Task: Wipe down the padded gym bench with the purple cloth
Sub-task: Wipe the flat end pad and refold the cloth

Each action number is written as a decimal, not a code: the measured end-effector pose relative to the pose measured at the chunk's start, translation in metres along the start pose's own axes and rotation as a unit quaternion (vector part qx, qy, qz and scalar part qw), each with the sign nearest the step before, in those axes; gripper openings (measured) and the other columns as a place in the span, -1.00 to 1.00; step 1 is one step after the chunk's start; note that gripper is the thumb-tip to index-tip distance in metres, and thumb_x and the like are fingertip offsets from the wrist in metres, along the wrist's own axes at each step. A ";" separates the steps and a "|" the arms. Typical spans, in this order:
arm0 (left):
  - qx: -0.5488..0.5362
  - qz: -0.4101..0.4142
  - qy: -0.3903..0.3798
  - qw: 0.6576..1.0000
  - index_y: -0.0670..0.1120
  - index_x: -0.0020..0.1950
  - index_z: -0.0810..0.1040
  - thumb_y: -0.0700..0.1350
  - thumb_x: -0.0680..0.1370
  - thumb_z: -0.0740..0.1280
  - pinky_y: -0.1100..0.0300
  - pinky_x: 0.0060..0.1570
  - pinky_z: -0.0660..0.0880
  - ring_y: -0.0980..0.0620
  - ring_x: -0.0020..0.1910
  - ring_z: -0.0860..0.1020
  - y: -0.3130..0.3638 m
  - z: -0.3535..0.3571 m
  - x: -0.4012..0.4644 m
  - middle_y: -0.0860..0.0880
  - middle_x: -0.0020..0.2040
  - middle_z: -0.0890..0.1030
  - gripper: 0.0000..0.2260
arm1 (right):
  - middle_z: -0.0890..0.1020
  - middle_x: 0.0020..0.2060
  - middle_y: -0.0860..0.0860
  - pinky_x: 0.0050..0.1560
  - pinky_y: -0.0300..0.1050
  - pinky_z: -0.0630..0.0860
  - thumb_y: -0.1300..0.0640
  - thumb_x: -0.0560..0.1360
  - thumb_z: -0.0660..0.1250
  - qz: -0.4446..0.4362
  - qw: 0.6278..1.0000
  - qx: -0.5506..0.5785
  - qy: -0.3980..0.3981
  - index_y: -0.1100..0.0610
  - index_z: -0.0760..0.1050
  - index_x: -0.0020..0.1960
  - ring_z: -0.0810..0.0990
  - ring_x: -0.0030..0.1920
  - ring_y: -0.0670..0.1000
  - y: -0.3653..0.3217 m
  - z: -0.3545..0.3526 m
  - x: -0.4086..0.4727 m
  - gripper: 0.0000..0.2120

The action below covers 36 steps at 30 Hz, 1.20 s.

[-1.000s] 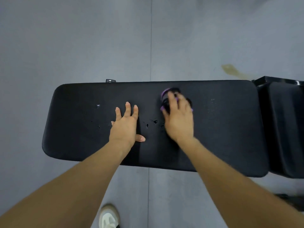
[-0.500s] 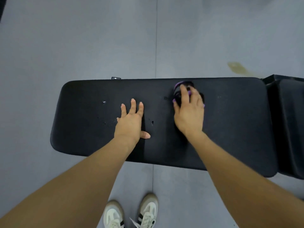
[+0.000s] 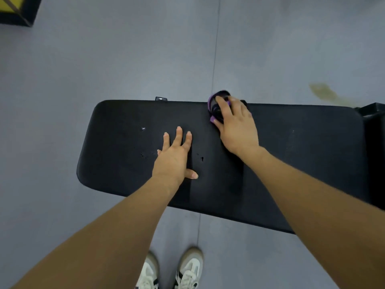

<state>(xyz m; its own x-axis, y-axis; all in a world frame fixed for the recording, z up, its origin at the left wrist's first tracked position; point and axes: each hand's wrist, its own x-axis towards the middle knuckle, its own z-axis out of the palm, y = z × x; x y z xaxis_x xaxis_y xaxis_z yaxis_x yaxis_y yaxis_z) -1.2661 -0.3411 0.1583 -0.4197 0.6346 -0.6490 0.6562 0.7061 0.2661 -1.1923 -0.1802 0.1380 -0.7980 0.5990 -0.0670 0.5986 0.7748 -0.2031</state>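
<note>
A long black padded bench (image 3: pixel 291 163) lies across the view, with small nicks in its surface near the middle. My right hand (image 3: pixel 235 128) presses a bunched purple and dark cloth (image 3: pixel 215 106) against the bench's far edge, fingers spread over the cloth and partly hiding it. Flat on the pad to the left rests my left hand (image 3: pixel 175 157), fingers straight and thumb out.
Grey floor surrounds the bench. A second black pad (image 3: pixel 375 126) adjoins the bench at the right. A yellowish stain (image 3: pixel 321 91) marks the floor beyond it. A black and yellow object (image 3: pixel 14 9) sits top left. My white shoes (image 3: pixel 173 270) stand by the near edge.
My right hand has slid the cloth away from me, from the middle of the pad to its far edge. My left hand has stayed flat in place.
</note>
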 end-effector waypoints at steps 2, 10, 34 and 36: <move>-0.006 -0.006 -0.001 1.000 0.01 0.54 -0.20 0.06 0.37 0.48 -0.19 0.44 0.12 -0.20 0.51 -0.22 0.000 -0.002 -0.001 -0.02 0.54 -0.27 0.01 | 0.38 0.35 0.19 0.31 0.14 0.31 -0.03 0.54 0.25 -0.027 0.999 0.006 0.019 0.07 0.27 0.44 0.35 0.34 0.24 -0.003 0.001 -0.042 -0.49; -0.003 -0.010 -0.007 1.000 0.01 0.54 -0.20 0.07 0.38 0.47 -0.17 0.44 0.13 -0.19 0.52 -0.22 0.002 -0.004 0.000 -0.01 0.54 -0.27 0.01 | 0.36 0.36 0.17 0.34 0.05 0.29 -0.12 0.54 0.17 -0.051 0.999 0.006 -0.001 0.10 0.27 0.43 0.34 0.35 0.20 0.019 -0.011 -0.008 -0.47; 0.052 0.079 0.116 0.989 0.04 0.55 -0.06 0.23 0.46 0.31 0.02 0.49 0.07 0.01 0.53 0.00 -0.076 0.001 -0.031 0.07 0.56 -0.07 -0.19 | 0.32 0.39 0.20 0.40 0.14 0.18 -0.03 0.55 0.23 0.054 0.998 0.031 0.027 0.07 0.25 0.44 0.26 0.40 0.24 -0.072 0.025 -0.083 -0.50; 0.074 0.046 0.105 0.991 0.01 0.55 -0.13 0.22 0.41 0.37 0.00 0.50 0.01 -0.02 0.54 -0.07 -0.102 -0.004 -0.036 0.04 0.56 -0.15 -0.08 | 0.40 0.33 0.20 0.33 0.18 0.30 0.00 0.51 0.32 0.028 0.999 0.036 0.009 0.07 0.29 0.39 0.36 0.34 0.26 -0.091 0.032 -0.119 -0.50</move>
<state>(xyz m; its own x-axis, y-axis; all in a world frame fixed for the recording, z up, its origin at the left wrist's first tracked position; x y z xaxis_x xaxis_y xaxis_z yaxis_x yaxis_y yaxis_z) -1.3204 -0.4351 0.1569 -0.4648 0.7565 -0.4601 0.7757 0.5984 0.2003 -1.1538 -0.3281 0.1335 -0.7610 0.6457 -0.0623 0.6357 0.7233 -0.2698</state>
